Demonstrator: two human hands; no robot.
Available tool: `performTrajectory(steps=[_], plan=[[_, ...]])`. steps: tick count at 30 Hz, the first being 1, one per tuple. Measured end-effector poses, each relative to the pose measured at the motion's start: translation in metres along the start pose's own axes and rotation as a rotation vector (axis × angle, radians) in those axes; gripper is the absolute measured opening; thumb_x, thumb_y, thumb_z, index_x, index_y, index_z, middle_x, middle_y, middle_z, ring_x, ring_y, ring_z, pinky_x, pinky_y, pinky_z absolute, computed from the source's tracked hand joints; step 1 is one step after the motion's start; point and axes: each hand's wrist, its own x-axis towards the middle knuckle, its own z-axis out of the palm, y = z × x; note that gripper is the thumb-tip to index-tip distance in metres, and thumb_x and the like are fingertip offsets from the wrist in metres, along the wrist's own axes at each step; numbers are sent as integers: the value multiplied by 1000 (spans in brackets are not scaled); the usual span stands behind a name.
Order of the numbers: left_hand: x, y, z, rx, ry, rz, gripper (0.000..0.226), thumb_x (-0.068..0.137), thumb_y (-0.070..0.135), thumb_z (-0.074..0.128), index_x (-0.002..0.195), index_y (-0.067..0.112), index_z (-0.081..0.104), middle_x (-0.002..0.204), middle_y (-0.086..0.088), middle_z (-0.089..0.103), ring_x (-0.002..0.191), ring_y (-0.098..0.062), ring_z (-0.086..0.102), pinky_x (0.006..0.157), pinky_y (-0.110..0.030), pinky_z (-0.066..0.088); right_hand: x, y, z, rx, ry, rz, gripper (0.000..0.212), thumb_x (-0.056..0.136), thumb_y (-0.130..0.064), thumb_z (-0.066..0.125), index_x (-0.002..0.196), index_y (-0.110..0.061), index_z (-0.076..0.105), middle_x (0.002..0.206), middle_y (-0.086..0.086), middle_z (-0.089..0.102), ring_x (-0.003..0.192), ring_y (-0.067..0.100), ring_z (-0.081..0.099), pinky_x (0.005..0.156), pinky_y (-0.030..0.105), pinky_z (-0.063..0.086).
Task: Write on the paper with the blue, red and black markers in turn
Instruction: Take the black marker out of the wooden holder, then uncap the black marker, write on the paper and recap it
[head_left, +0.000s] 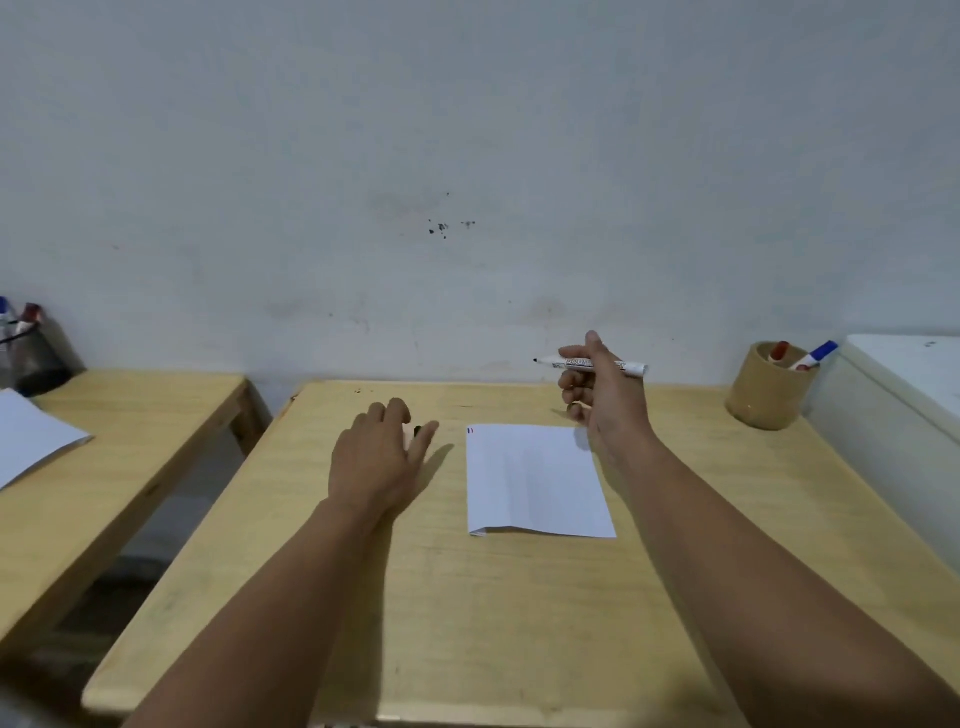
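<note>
A white sheet of paper (535, 480) lies on the wooden table (467, 597), with small blue and red marks at its top left corner. My right hand (602, 395) is raised above the paper's far right corner and grips an uncapped black marker (636, 368), held level with its tip pointing left. My left hand (379, 457) rests on the table to the left of the paper, and a small black object, perhaps the marker's cap (417, 430), shows between its fingers. A red marker (778, 352) and a blue marker (815, 356) stand in a wooden cup (766, 395) at the far right.
A white box-like unit (904, 415) stands along the table's right side. To the left is a second wooden table (114, 441) with a white sheet (31, 441) and a dark mesh holder (31, 358) of markers. A wall closes the back.
</note>
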Motion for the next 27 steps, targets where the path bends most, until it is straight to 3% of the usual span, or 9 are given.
performTrajectory(steps=[3, 6, 8, 10, 14, 19, 22, 27], plan=[[-28, 11, -10, -61, 38, 215, 45, 94, 63, 46, 108, 24, 63, 105, 7, 62, 94, -22, 57, 78, -40, 46, -9, -1, 3, -71, -4, -21, 16, 100, -28, 65, 101, -19, 78, 74, 9, 78, 48, 14, 57, 53, 25, 39], [-49, 22, -15, -181, -98, 305, 55, 92, 64, 50, 130, 26, 63, 130, 9, 63, 116, -18, 54, 95, -41, 46, -16, 3, 12, -157, -5, -51, 23, 99, -28, 67, 100, -10, 81, 77, 10, 79, 49, 14, 58, 52, 23, 41], [-57, 25, -15, -220, -224, 310, 63, 93, 66, 44, 147, 34, 52, 155, 10, 49, 140, -18, 41, 111, -43, 38, -19, 9, 20, -214, -10, -60, 24, 101, -26, 64, 102, -9, 81, 75, 9, 78, 51, 16, 60, 53, 24, 44], [-61, 24, -12, -173, -328, 322, 64, 95, 67, 39, 154, 40, 41, 166, 14, 31, 153, -17, 24, 119, -43, 26, -21, 20, 27, -257, -45, -70, 18, 99, -22, 66, 99, -14, 82, 79, 8, 81, 58, 20, 65, 54, 25, 49], [-63, 24, -8, -66, -368, 344, 57, 96, 65, 44, 148, 43, 47, 165, 17, 33, 156, -18, 21, 117, -41, 19, -21, 44, 42, -402, -84, -124, 31, 99, -41, 72, 90, -12, 81, 73, 3, 77, 57, 14, 64, 51, 24, 50], [-61, 24, -7, -55, -351, 339, 60, 94, 68, 43, 148, 43, 48, 164, 17, 35, 155, -17, 24, 117, -43, 23, -11, 72, 57, -424, -70, -85, 25, 95, -39, 74, 83, -17, 78, 73, 1, 76, 62, 16, 66, 54, 29, 50], [-60, 23, -7, -51, -357, 335, 63, 93, 70, 42, 149, 42, 47, 164, 17, 35, 155, -16, 23, 118, -43, 22, -5, 87, 59, -481, -28, -102, 39, 94, -47, 77, 77, -12, 70, 68, 8, 72, 59, 16, 64, 55, 28, 50], [-64, 24, -6, 52, -312, 226, 84, 87, 80, 35, 155, 29, 39, 166, 7, 33, 155, -21, 23, 122, -52, 15, 1, 99, 57, -456, 3, -58, 30, 96, -30, 69, 84, -3, 67, 78, 17, 78, 53, 13, 66, 51, 26, 49]])
